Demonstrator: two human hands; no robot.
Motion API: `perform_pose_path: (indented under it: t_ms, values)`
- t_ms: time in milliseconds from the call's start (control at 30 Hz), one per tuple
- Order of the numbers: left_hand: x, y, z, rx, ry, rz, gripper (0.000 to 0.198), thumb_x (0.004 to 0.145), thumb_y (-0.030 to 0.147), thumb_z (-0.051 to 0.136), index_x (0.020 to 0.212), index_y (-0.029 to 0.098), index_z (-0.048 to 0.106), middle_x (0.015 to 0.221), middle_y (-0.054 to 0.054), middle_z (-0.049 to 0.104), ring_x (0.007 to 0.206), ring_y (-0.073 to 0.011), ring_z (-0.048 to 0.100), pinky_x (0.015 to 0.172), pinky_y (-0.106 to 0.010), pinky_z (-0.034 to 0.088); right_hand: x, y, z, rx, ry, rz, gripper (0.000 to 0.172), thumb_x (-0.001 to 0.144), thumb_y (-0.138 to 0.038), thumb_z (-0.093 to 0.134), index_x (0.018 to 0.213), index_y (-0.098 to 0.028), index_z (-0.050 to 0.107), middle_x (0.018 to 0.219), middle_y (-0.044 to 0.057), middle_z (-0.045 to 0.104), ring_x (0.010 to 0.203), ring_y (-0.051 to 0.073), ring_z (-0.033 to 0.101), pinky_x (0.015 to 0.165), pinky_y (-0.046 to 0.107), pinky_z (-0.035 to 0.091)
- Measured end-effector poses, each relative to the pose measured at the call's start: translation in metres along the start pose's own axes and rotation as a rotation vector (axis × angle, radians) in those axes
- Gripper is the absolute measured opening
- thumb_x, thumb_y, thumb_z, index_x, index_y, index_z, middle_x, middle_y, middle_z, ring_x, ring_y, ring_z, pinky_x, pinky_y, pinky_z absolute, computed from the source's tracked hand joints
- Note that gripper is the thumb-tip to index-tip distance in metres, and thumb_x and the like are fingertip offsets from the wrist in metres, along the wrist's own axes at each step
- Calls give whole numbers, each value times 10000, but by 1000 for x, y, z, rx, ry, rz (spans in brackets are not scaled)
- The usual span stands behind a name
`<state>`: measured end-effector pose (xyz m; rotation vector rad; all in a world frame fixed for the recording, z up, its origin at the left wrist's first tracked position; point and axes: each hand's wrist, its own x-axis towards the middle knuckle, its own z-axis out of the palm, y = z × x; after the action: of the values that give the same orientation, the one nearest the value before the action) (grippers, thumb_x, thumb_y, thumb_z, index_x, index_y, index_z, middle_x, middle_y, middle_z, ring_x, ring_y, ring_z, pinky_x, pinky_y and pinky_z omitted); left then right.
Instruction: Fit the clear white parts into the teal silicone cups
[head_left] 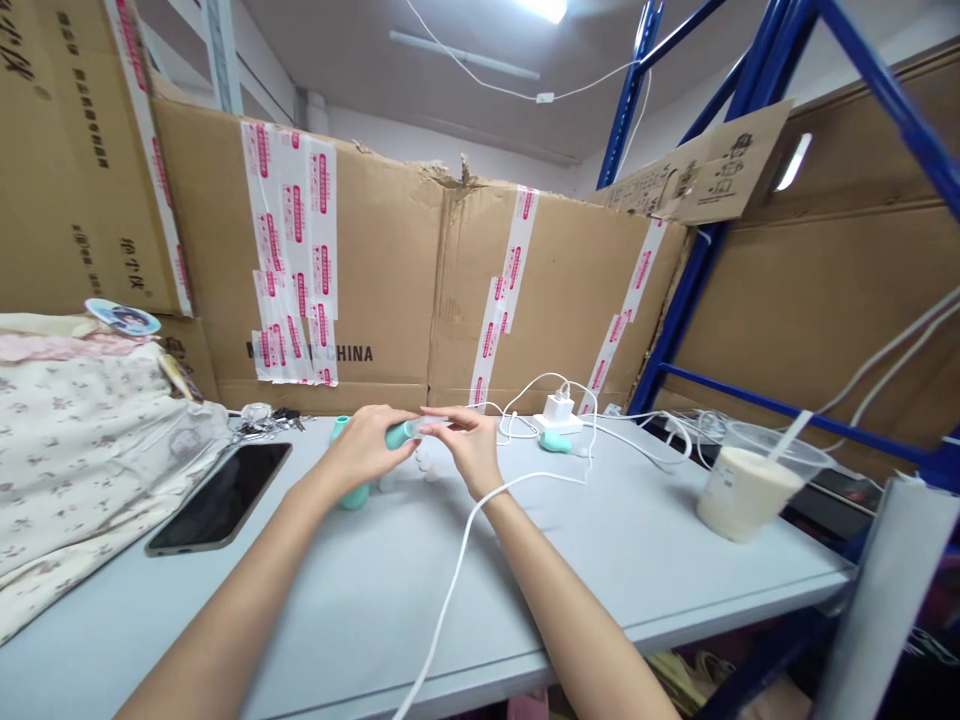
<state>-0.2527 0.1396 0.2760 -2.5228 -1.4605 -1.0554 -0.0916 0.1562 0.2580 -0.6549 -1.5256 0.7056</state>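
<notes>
Above the grey table (660, 560), the left hand (367, 447) closes its fingers round a teal gadget (398, 433) while the right hand (470, 452) pinches its pale tip. The fitting looks half done: a white cable (450, 580) lies loose, and a second teal gadget (555, 441) waits by the charger (559, 408).
</notes>
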Motion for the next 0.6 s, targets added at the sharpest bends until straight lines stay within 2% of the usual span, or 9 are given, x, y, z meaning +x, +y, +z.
perform_pose_path:
  t_ms: [100, 200, 300, 367, 433, 533, 600]
  values:
    - [-5, -2, 13, 110, -2, -78, 338, 831, 418, 433, 982, 188, 630, 884, -63, 632, 840, -203, 567, 725, -288, 381, -1, 2, 1, -94, 70, -50, 201, 656, -335, 709, 813, -210, 718, 818, 22, 684, 777, 159, 617, 667, 259, 496]
    - [-5, -2, 18, 143, 50, -130, 363, 855, 452, 387, 976, 175, 589, 857, -65, 623, 834, -218, 575, 702, -289, 369, 1, 1, -1, -89, 222, -73, 163, 649, -305, 711, 768, -194, 708, 853, 38, 683, 823, 173, 618, 692, 271, 489]
    - [-3, 0, 18, 94, 143, -154, 295, 865, 424, 386, 918, 173, 532, 824, -46, 599, 795, -199, 559, 679, -279, 360, 6, 0, -7, 124, 285, 127, 278, 673, -358, 690, 866, -158, 676, 928, 77, 673, 850, 183, 626, 704, 278, 480]
    - [-3, 2, 19, 37, 199, -114, 222, 874, 364, 380, 871, 169, 486, 821, -41, 566, 792, -174, 531, 687, -263, 362, 8, 1, -12, 355, 209, 298, 418, 725, -416, 638, 1057, -165, 602, 1034, 94, 646, 922, 184, 623, 726, 276, 473]
    - [-4, 3, 22, -8, 232, -47, 179, 877, 317, 380, 815, 166, 454, 802, -36, 533, 781, -153, 503, 693, -246, 365, 10, 3, -15, 549, 106, 388, 485, 768, -434, 589, 1176, -184, 509, 1135, 98, 602, 1014, 181, 596, 792, 284, 458]
    - [-6, 6, 28, 5, 283, -16, 235, 853, 360, 454, 721, 165, 448, 714, -17, 517, 700, -132, 488, 661, -235, 363, 9, 8, -13, 672, -11, 406, 419, 799, -407, 550, 1153, -190, 500, 1182, 95, 575, 1074, 175, 566, 911, 316, 404]
    - [-7, 8, 31, 3, 325, -34, 236, 811, 408, 533, 794, 173, 519, 759, -8, 572, 713, -127, 522, 666, -230, 372, 8, 10, -9, 661, -99, 392, 377, 809, -393, 533, 1124, -185, 530, 1178, 92, 578, 1094, 174, 552, 960, 328, 362]
